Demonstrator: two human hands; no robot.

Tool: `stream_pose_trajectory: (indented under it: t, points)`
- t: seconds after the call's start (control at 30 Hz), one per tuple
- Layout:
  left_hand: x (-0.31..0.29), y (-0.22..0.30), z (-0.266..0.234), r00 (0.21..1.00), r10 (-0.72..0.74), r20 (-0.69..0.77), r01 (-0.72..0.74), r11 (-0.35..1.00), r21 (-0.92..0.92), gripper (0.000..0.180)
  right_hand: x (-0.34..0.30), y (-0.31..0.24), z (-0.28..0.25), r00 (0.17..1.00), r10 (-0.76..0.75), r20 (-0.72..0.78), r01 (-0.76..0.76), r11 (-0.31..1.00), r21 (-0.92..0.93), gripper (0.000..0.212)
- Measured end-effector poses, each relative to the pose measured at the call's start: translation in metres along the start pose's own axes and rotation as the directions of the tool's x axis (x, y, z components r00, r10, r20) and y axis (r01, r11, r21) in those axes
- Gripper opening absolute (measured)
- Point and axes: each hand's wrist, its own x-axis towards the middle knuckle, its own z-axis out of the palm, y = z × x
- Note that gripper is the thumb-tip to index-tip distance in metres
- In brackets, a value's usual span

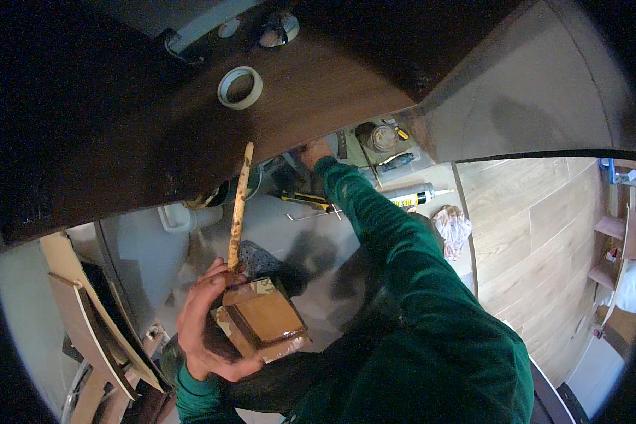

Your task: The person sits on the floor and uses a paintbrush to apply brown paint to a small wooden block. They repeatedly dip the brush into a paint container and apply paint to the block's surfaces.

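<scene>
My left hand (203, 321) is wrapped round a small square, box-like thing (268, 314). Its face is brown and glossy, with pale smears about the rim; I cannot tell if it is hollow. The same fingers pin a long, thin, brown-blotched wooden stick (239, 208), which points up and away. My right hand (316, 151) reaches far forward, beside the edge of a dark brown board (332, 85). Shadow and the board hide its fingers, among tools on the floor. Near that forearm lie a yellow-and-black cutter (305, 198) and a sealant cartridge (408, 194).
A tape roll (239, 88) rests on the dark board. Past my right wrist are a blue-handled tool (396, 162) and a coil (384, 138). A crumpled cloth (452, 226) lies by my right arm. Loose boards (95, 318) lean at the left; wood-look flooring (530, 226) spreads right.
</scene>
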Motion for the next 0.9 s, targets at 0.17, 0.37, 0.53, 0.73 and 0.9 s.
stream_pose_trajectory:
  t: [0.17,0.37,0.53,0.73,0.9]
  points:
    - [0.003,-0.001,0.001,1.0,-0.006,0.026,0.006,1.0,-0.009,0.093,-0.006,-0.011,0.002,0.911,-0.29,-0.293,0.228,0.947,-0.228,0.046]
    - [0.002,-0.004,0.004,1.0,-0.02,0.005,0.021,1.0,-0.023,0.094,-0.039,-0.021,-0.065,0.99,0.097,-0.104,-0.109,0.987,-0.119,0.048]
    - [0.002,-0.004,0.004,0.999,-0.025,0.023,0.025,0.999,-0.024,0.094,-0.054,-0.017,-0.111,0.95,0.312,0.01,-0.299,0.918,-0.26,0.04]
    - [0.002,-0.004,0.007,0.999,-0.051,0.013,0.051,0.999,0.009,0.095,-0.056,-0.001,-0.105,0.932,0.36,0.031,-0.329,0.88,-0.342,0.027]
    - [0.001,-0.005,0.015,0.998,-0.055,-0.011,0.055,0.997,-0.049,0.096,-0.066,0.004,-0.107,0.939,0.344,-0.007,-0.327,0.886,-0.329,0.029]
